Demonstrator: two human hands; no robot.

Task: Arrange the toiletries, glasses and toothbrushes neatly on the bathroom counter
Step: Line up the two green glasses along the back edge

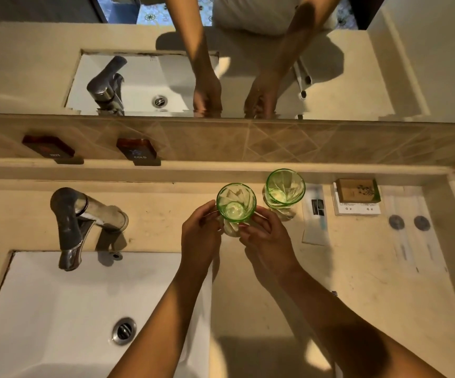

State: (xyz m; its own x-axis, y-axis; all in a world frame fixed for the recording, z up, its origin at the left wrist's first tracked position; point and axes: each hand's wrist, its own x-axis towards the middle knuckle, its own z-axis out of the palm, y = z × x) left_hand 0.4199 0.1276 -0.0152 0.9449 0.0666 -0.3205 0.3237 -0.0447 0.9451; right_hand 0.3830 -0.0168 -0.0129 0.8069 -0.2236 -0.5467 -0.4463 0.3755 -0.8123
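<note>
Two green glasses stand upright on the beige counter (330,268), right of the sink. My left hand (199,236) and my right hand (264,238) both grip the nearer green glass (236,203) around its lower part, one from each side. The second green glass (285,190) stands just behind and to its right, untouched. Further right lie a wrapped toothbrush packet (315,214), a brown soap box (357,190) on a white card, and two long clear sachets (412,227) with round grey seals.
A white sink (57,309) with a chrome tap (76,222) fills the lower left. Hot and cold tags (136,151) hang on the tiled backsplash. A mirror above reflects my arms. A raised ledge bounds the counter at the back and right.
</note>
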